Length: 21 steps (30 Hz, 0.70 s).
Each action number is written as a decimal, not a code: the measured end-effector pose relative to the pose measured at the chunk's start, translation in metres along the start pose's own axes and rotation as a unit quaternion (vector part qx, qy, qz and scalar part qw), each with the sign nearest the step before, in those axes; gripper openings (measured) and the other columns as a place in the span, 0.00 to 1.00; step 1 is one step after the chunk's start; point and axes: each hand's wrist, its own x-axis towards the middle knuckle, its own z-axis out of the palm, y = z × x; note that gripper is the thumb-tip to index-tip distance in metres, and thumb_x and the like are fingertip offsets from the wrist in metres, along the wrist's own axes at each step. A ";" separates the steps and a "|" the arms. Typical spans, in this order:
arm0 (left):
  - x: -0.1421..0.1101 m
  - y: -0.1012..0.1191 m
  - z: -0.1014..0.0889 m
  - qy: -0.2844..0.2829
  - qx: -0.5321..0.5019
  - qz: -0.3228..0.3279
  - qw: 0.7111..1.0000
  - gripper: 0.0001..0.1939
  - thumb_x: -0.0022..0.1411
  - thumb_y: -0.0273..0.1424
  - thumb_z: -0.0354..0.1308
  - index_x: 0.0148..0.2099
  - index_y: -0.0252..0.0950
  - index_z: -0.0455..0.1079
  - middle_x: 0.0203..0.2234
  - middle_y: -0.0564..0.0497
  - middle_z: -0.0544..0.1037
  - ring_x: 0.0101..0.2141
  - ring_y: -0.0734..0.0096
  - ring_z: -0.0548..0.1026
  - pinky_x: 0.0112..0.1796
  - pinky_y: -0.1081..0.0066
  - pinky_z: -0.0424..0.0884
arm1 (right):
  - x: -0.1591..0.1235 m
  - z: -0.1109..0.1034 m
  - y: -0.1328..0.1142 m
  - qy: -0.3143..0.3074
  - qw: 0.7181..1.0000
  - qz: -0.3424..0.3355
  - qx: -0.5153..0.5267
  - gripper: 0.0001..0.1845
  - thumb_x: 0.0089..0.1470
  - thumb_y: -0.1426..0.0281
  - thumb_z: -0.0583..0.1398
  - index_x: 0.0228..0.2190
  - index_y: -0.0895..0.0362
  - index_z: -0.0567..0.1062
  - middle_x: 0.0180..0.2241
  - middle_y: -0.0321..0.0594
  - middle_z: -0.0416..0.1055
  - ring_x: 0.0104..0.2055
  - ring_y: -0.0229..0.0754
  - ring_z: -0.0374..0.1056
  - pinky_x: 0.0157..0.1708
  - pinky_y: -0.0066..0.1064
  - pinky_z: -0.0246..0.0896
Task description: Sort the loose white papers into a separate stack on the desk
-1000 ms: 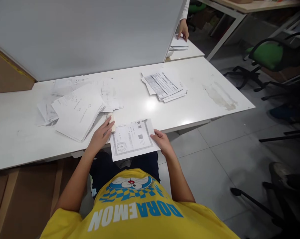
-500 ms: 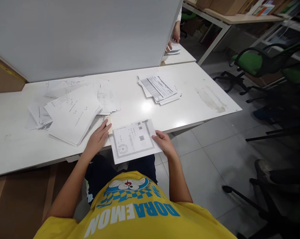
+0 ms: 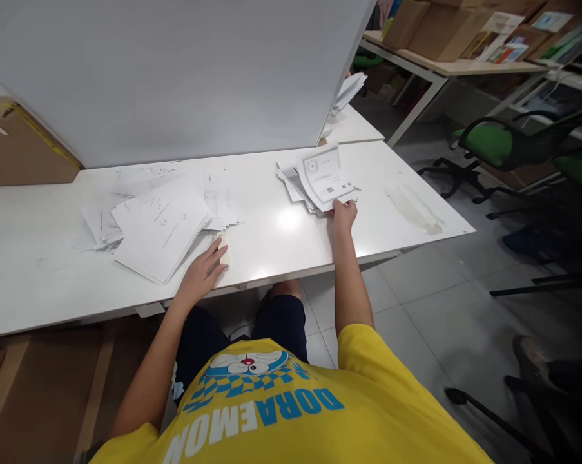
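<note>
My left hand (image 3: 204,270) rests near the table's front edge, its fingers closed about a small cream oblong device (image 3: 224,251) whose exact kind I cannot make out. My right hand (image 3: 343,218) pinches the near edge of a printed certificate sheet (image 3: 322,177), with a decorated border and a round emblem. The sheet curves over the right paper stack (image 3: 291,183) and hides much of it. Left of the device lies a larger, loosely fanned pile of papers (image 3: 160,225).
A grey partition (image 3: 198,77) rises behind the white table (image 3: 266,245). Beyond its right end, another person's papers (image 3: 351,89) show. A cardboard box (image 3: 24,145) stands at the left. Green-seated chairs (image 3: 488,142) are on the right.
My right hand has carried the certificate sheet away from the device, forward and right onto the right stack. My left hand stays at the device. The other person's papers are lifted higher.
</note>
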 end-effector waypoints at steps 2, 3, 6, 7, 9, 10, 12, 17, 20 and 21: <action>-0.001 0.000 0.000 0.004 0.009 0.004 1.000 0.30 0.70 0.50 0.42 0.66 0.41 0.61 0.68 0.49 0.56 0.66 0.59 0.60 0.63 0.60 0.60 | 0.007 0.005 0.005 -0.018 0.996 -0.009 -0.091 0.08 0.48 0.70 0.60 0.29 0.55 0.63 0.25 0.32 0.62 0.28 0.37 0.62 0.31 0.32 0.64; -0.001 0.000 0.000 0.005 0.014 0.005 1.000 0.29 0.71 0.49 0.42 0.66 0.41 0.61 0.68 0.49 0.56 0.66 0.59 0.60 0.63 0.60 0.60 | 0.008 0.005 0.007 -0.016 0.992 -0.021 -0.120 0.09 0.47 0.70 0.61 0.29 0.55 0.64 0.25 0.31 0.62 0.29 0.38 0.62 0.33 0.33 0.64; -0.001 0.002 0.000 0.004 0.019 0.007 1.000 0.29 0.71 0.49 0.42 0.66 0.41 0.61 0.68 0.49 0.56 0.66 0.58 0.60 0.62 0.60 0.62 | 0.012 0.002 0.010 -0.002 0.989 -0.044 -0.141 0.13 0.45 0.70 0.63 0.35 0.57 0.68 0.26 0.31 0.62 0.32 0.40 0.63 0.40 0.37 0.64; -0.001 0.002 0.000 0.003 0.018 0.010 1.000 0.29 0.71 0.49 0.42 0.66 0.41 0.61 0.68 0.48 0.56 0.65 0.58 0.60 0.62 0.60 0.62 | 0.012 0.001 0.011 0.000 0.989 -0.045 -0.144 0.15 0.45 0.70 0.63 0.37 0.59 0.69 0.26 0.31 0.62 0.33 0.40 0.63 0.42 0.38 0.64; -0.002 0.004 0.003 0.009 0.025 0.021 0.999 0.29 0.71 0.48 0.41 0.66 0.40 0.61 0.68 0.47 0.56 0.65 0.58 0.60 0.61 0.58 0.63 | 0.013 0.000 0.012 -0.001 0.988 -0.045 -0.151 0.21 0.45 0.69 0.63 0.43 0.62 0.70 0.27 0.33 0.63 0.35 0.43 0.64 0.45 0.41 0.63; -0.003 0.004 0.004 0.020 0.034 0.029 0.999 0.29 0.71 0.48 0.41 0.66 0.40 0.60 0.68 0.46 0.56 0.65 0.58 0.60 0.61 0.57 0.63 | 0.013 0.000 0.014 0.001 0.987 -0.047 -0.154 0.24 0.46 0.68 0.63 0.45 0.64 0.70 0.28 0.34 0.64 0.36 0.44 0.65 0.46 0.42 0.62; -0.008 0.003 0.005 0.064 0.064 0.040 0.995 0.29 0.72 0.46 0.40 0.66 0.39 0.61 0.67 0.44 0.58 0.66 0.57 0.60 0.62 0.55 0.61 | 0.010 -0.002 0.019 0.017 0.986 -0.059 -0.156 0.30 0.49 0.66 0.62 0.52 0.67 0.67 0.30 0.38 0.65 0.40 0.47 0.66 0.48 0.42 0.62; -0.034 -0.022 -0.018 0.200 0.173 -0.060 0.963 0.26 0.71 0.42 0.41 0.65 0.39 0.62 0.65 0.45 0.63 0.69 0.55 0.50 0.66 0.47 0.48 | -0.005 -0.019 0.039 0.053 0.982 -0.088 -0.157 0.33 0.57 0.62 0.56 0.59 0.67 0.61 0.37 0.43 0.64 0.43 0.46 0.65 0.49 0.41 0.62; -0.049 -0.045 -0.038 0.176 0.207 -0.135 0.953 0.35 0.67 0.47 0.47 0.69 0.33 0.53 0.69 0.40 0.52 0.70 0.46 0.43 0.66 0.43 0.43 | -0.009 -0.026 0.044 0.025 0.982 -0.092 -0.163 0.27 0.56 0.64 0.56 0.54 0.64 0.66 0.37 0.41 0.63 0.40 0.43 0.64 0.49 0.41 0.62; -0.052 -0.050 -0.042 0.153 0.210 -0.145 0.955 0.36 0.67 0.47 0.47 0.70 0.32 0.52 0.69 0.38 0.51 0.70 0.45 0.44 0.65 0.43 0.43 | -0.010 -0.027 0.044 0.020 0.982 -0.093 -0.165 0.26 0.55 0.65 0.56 0.53 0.63 0.68 0.36 0.40 0.63 0.38 0.42 0.63 0.48 0.41 0.62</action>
